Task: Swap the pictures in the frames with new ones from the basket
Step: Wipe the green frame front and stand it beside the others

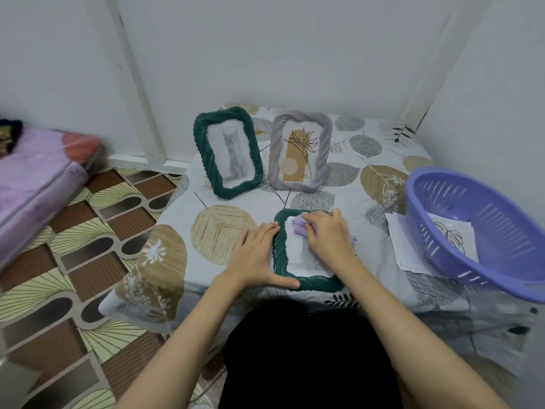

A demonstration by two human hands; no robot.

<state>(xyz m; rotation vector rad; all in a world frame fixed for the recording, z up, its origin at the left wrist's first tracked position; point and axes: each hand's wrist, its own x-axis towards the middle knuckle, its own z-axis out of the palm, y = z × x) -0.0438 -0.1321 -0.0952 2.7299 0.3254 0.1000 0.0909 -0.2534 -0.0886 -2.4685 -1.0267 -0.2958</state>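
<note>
**Two hands wiping a green frame on a patterned table**

Two bare hands work at a low table (339,184) covered with a leaf-print cloth, seen from above by a head-worn camera. Taking the table as a clock face, with six o'clock nearest the person:

At four o'clock, a large purple slotted basket (483,231) sits tilted at the table's right edge. Inside it lies a printed picture (454,236) with a line drawing. Loose white sheets (405,246) lie half under the basket's left side.

At eleven o'clock, a dark green frame (227,152) stands upright, tilted slightly left, holding a grey cat picture. Just beside it at twelve o'clock stands a pale grey frame (299,150) holding a botanical line drawing on tan shapes.

At six o'clock, a second green frame (306,281) lies flat on the table, showing a pale surface.

The left hand (259,256) lies flat and spread, fingers straight, pressing against that frame's left edge, thumb along its bottom edge. The right hand's (327,234) grip is closed around a small lilac cloth (299,227), which presses on the frame's upper area.

Beyond the table at nine o'clock lie a patterned floor and a pink mattress (35,178).
</note>
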